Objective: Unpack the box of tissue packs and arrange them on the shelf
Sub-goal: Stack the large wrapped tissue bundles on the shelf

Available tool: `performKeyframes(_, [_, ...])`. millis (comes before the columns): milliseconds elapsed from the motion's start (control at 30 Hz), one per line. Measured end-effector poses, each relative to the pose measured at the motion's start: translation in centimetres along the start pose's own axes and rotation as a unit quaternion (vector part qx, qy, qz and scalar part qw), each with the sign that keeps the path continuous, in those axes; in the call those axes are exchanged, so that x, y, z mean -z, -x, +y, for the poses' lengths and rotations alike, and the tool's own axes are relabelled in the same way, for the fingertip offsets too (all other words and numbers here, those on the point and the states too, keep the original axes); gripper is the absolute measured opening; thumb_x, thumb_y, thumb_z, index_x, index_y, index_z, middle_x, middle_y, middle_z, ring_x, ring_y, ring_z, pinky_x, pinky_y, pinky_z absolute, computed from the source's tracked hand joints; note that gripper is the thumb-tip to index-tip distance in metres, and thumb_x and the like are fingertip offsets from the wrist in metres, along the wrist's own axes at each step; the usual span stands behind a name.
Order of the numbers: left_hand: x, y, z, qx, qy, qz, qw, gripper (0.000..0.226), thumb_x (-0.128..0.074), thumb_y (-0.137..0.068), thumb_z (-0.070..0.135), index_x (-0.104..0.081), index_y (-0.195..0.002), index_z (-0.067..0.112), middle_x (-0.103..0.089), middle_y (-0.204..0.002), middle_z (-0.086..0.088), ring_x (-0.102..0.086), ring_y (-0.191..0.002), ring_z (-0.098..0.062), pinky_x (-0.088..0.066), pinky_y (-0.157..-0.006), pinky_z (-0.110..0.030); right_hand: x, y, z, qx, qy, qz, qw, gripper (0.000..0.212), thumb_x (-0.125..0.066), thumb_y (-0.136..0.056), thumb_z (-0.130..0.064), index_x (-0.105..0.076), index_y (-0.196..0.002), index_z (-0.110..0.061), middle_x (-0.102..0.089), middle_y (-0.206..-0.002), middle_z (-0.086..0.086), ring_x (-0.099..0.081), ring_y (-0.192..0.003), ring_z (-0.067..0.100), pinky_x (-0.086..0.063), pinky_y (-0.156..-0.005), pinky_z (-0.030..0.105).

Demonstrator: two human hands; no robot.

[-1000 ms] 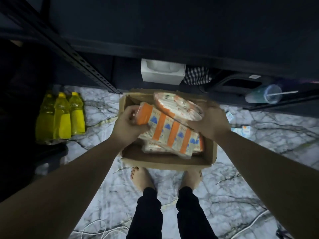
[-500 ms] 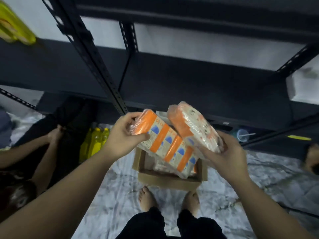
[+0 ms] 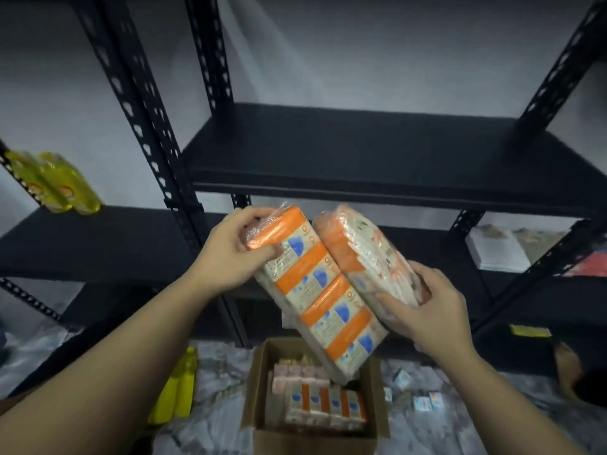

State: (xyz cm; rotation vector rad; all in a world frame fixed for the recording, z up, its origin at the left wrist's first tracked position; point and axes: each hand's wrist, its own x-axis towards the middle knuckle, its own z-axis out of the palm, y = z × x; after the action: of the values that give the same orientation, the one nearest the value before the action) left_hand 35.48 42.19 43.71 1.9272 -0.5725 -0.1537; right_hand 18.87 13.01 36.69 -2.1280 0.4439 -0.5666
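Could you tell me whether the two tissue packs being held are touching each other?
Touching: the head view shows the left pack pressed along the right pack, no gap.

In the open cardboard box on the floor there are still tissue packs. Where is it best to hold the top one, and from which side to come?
Probably from straight above: the box is open-topped and its walls block the sides. Grip the top pack across its short width, since it lies flat, long side left to right.

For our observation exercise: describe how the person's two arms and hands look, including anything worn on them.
Both forearms are bare, with no sleeves in view. The left hand and right hand wear no gloves, and no rings, watch or bracelet show. The fingers are uncovered.
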Motion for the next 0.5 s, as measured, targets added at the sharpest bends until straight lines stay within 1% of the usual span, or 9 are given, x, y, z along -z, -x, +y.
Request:
performKeyframes(100, [1.4, -2.0, 3.5, -0.034, 0.009, 0.009, 0.999, 0.046, -0.079, -0.086, 0.014, -0.065, -0.12, 0.041, -0.066, -0.121, 0.004, -0.071, -0.106, -0.01, -0.062, -0.084, -0.033, 2.0, -1.8, -2.3, 0.018, -0.017, 0.032, 0.999, 0.064, -0.09, -0.063, -0.05, -0.061, -0.12, -0.043, -0.062, -0.108, -0.019, -0.062, -0.101, 0.002, -0.058, -0.084, 0.039])
performKeyframes(233, [2.7, -5.0, 7.6, -0.062, 0.064, 0.045, 0.995, 0.042, -0.074, -0.088, 0.001, -0.067, -0.122, 0.025, -0.072, -0.111, 0.003, -0.075, -0.096, -0.011, -0.059, -0.069, -0.022, 4.4, -4.9, -4.9, 0.039, -0.018, 0.076, 0.996, 0.063, -0.094, -0.065, -0.047, -0.063, -0.119, -0.041, -0.064, -0.112, -0.019, -0.063, -0.104, 0.003, -0.058, -0.087, 0.042])
performKeyframes(267, [2.9, -5.9, 8.4, -0.061, 0.076, 0.054, 0.994, 0.041, -0.073, -0.089, 0.001, -0.067, -0.122, 0.025, -0.073, -0.108, 0.004, -0.075, -0.093, -0.011, -0.059, -0.066, -0.022, 4.9, -5.6, -5.4, 0.045, -0.018, 0.09, 0.995, 0.065, -0.094, -0.064, -0.048, -0.064, -0.121, -0.039, -0.064, -0.113, -0.019, -0.064, -0.105, 0.004, -0.058, -0.088, 0.043])
performKeyframes(333, [3.5, -7.8, 9.4, -0.052, 0.095, 0.071, 0.992, 0.039, -0.072, -0.091, 0.006, -0.068, -0.12, 0.031, -0.075, -0.106, 0.003, -0.077, -0.089, -0.014, -0.062, -0.065, -0.031, 5.8, -6.8, -6.6, 0.059, -0.005, 0.119, 0.991, 0.067, -0.093, -0.064, -0.049, -0.065, -0.124, -0.038, -0.064, -0.11, -0.019, -0.063, -0.104, 0.008, -0.057, -0.088, 0.044])
performKeyframes(400, [4.1, -9.9, 9.8, -0.05, 0.098, 0.086, 0.99, 0.036, -0.073, -0.091, 0.012, -0.069, -0.116, 0.037, -0.077, -0.104, 0.005, -0.078, -0.088, -0.015, -0.063, -0.071, -0.038, 6.6, -7.8, -7.7, 0.062, 0.006, 0.143, 0.988, 0.067, -0.093, -0.065, -0.046, -0.065, -0.125, -0.036, -0.061, -0.107, -0.019, -0.062, -0.103, 0.01, -0.056, -0.089, 0.043])
performKeyframes(467, [4.7, -12.1, 9.8, -0.048, 0.091, 0.093, 0.99, 0.034, -0.074, -0.091, 0.015, -0.069, -0.115, 0.037, -0.077, -0.102, 0.008, -0.077, -0.088, -0.011, -0.063, -0.076, -0.037, 7.2, -8.6, -8.3, 0.067, 0.024, 0.163, 0.984, 0.069, -0.091, -0.065, -0.05, -0.065, -0.127, -0.035, -0.06, -0.105, -0.021, -0.062, -0.103, 0.011, -0.055, -0.089, 0.043])
performKeyframes(500, [4.9, -13.1, 9.6, -0.041, 0.091, 0.091, 0.991, 0.033, -0.074, -0.091, 0.016, -0.068, -0.116, 0.036, -0.076, -0.103, 0.008, -0.077, -0.088, -0.011, -0.063, -0.077, -0.036, 7.4, -8.9, -8.5, 0.07, 0.032, 0.17, 0.982, 0.07, -0.089, -0.064, -0.055, -0.064, -0.127, -0.035, -0.059, -0.104, -0.022, -0.061, -0.103, 0.011, -0.055, -0.089, 0.044])
